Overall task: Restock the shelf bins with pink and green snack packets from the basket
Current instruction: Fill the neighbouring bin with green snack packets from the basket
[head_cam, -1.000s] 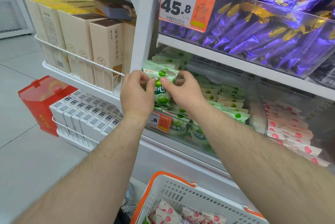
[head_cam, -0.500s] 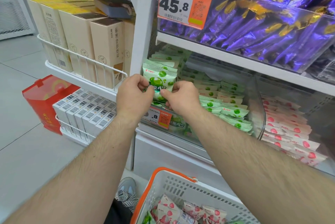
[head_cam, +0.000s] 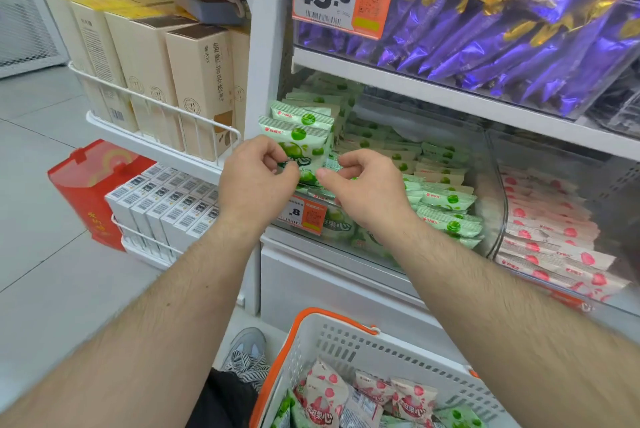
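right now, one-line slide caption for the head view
Both hands set green packets upright in the bin, basket below.

My left hand (head_cam: 258, 181) and right hand (head_cam: 360, 186) have come down from the top edge of the upright green foil snack packet (head_cam: 298, 147) to its lower edge, so its printed face now shows above my knuckles. I have loosened my grip: the fingertips that pinched it a second ago now curl just beside it. The white plastic basket with orange rim (head_cam: 332, 341) shows more pink packets (head_cam: 322, 393).
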Available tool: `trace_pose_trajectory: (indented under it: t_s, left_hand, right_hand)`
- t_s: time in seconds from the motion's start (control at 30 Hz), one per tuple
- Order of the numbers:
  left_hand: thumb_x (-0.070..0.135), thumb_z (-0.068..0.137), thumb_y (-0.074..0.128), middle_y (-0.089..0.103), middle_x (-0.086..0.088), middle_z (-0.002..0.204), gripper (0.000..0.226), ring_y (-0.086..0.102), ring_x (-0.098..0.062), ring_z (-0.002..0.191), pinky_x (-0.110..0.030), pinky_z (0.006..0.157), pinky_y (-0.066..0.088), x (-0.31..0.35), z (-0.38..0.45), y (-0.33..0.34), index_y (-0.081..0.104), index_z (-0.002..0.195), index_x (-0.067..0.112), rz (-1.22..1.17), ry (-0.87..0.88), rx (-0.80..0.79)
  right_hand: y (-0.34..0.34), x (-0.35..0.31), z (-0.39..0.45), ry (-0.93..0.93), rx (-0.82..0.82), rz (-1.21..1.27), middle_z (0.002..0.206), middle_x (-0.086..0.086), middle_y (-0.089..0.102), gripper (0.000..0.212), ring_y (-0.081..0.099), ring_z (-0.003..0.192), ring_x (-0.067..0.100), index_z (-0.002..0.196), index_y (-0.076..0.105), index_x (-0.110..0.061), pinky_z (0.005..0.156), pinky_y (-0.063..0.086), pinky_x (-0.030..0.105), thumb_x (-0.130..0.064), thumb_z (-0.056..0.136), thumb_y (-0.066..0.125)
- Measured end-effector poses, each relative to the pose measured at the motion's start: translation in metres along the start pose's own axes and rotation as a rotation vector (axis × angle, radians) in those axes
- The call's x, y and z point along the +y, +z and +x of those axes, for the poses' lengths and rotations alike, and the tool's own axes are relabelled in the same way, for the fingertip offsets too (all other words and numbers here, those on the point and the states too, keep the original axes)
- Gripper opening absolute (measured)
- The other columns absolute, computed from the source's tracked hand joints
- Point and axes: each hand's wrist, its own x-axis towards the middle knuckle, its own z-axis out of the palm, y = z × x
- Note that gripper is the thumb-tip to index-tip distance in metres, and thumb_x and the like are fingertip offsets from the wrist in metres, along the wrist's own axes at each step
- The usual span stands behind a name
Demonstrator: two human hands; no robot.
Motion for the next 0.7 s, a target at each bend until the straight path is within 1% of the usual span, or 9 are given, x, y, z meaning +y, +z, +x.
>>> trace_pose_trajectory:
  t_s: [0.1, 0.23, 0.3, 0.4, 0.47, 0.53, 0.6, 0.7]
  left_hand:
    - [0.019, 0.075, 0.068, 0.051, 0.007, 0.066, 0.018, 0.049, -0.009, 0.063, -0.027, 0.059, 0.041, 0.002, -0.003, 0.000, 0.053, 0.068, 0.025, 0.015, -0.012, -0.002]
    - [0.019, 0.073, 0.069, 0.047, 0.008, 0.061, 0.020, 0.046, -0.012, 0.060, -0.029, 0.059, 0.042, 0.003, -0.007, 0.000, 0.050, 0.066, 0.021, 0.026, -0.014, 0.000]
    - [0.019, 0.073, 0.067, 0.047, 0.007, 0.063, 0.018, 0.045, -0.013, 0.061, -0.029, 0.058, 0.041, 0.001, -0.007, -0.001, 0.050, 0.068, 0.019, 0.024, -0.022, 0.026]
    - [0.019, 0.077, 0.067, 0.052, 0.006, 0.079, 0.015, 0.048, -0.012, 0.072, -0.026, 0.066, 0.040, 0.000, -0.006, -0.001, 0.053, 0.076, 0.022, 0.027, 0.034, 0.048]
    - [0.018, 0.080, 0.066, 0.051, 0.007, 0.092, 0.016, 0.049, -0.009, 0.083, -0.023, 0.075, 0.038, -0.001, -0.004, 0.002, 0.058, 0.092, 0.025, 0.045, 0.073, 0.044]
    - [0.018, 0.082, 0.065, 0.047, 0.009, 0.101, 0.027, 0.049, -0.008, 0.088, -0.022, 0.079, 0.038, -0.003, 0.000, 0.006, 0.062, 0.108, 0.024, 0.075, 0.097, 0.031]
    - [0.017, 0.082, 0.066, 0.043, 0.011, 0.107, 0.034, 0.051, -0.010, 0.091, -0.027, 0.081, 0.044, -0.006, 0.003, 0.011, 0.061, 0.115, 0.024, 0.098, 0.110, 0.008]
    - [0.019, 0.081, 0.069, 0.044, 0.009, 0.111, 0.035, 0.055, -0.018, 0.098, -0.037, 0.081, 0.051, -0.009, 0.006, 0.014, 0.059, 0.113, 0.027, 0.157, 0.106, 0.004]
  right_hand:
    - [0.001, 0.001, -0.002, -0.012, 0.011, 0.027, 0.089, -0.010, 0.066, 0.037, 0.069, 0.080, 0.016, 0.107, 0.063, -0.023, 0.079, 0.058, 0.039, -0.043, 0.079, 0.075]
    - [0.005, 0.003, -0.004, -0.028, 0.003, 0.006, 0.089, -0.010, 0.066, 0.027, 0.068, 0.079, 0.014, 0.098, 0.058, -0.029, 0.077, 0.057, 0.033, -0.042, 0.080, 0.074]
    - [0.006, 0.003, -0.005, -0.018, 0.009, 0.031, 0.087, -0.010, 0.066, 0.026, 0.069, 0.078, 0.015, 0.097, 0.059, -0.029, 0.078, 0.058, 0.037, -0.044, 0.081, 0.073]
    - [0.011, -0.001, -0.005, -0.008, 0.042, 0.078, 0.083, -0.010, 0.066, 0.030, 0.069, 0.075, 0.015, 0.095, 0.063, -0.023, 0.076, 0.059, 0.038, -0.051, 0.084, 0.067]
    - [0.014, -0.007, 0.000, -0.014, 0.072, 0.082, 0.082, -0.009, 0.067, 0.034, 0.069, 0.074, 0.015, 0.093, 0.066, -0.023, 0.074, 0.058, 0.037, -0.056, 0.086, 0.061]
    - [0.018, -0.015, 0.009, -0.024, 0.104, 0.063, 0.081, -0.008, 0.068, 0.033, 0.069, 0.075, 0.016, 0.088, 0.067, -0.024, 0.074, 0.057, 0.038, -0.055, 0.089, 0.057]
    - [0.022, -0.021, 0.020, -0.020, 0.115, 0.028, 0.080, -0.006, 0.068, 0.031, 0.069, 0.074, 0.019, 0.083, 0.066, -0.024, 0.073, 0.058, 0.042, -0.051, 0.091, 0.055]
    - [0.028, -0.024, 0.031, 0.031, 0.100, -0.041, 0.071, -0.001, 0.069, 0.037, 0.070, 0.070, 0.022, 0.069, 0.062, -0.020, 0.070, 0.059, 0.042, -0.045, 0.095, 0.054]
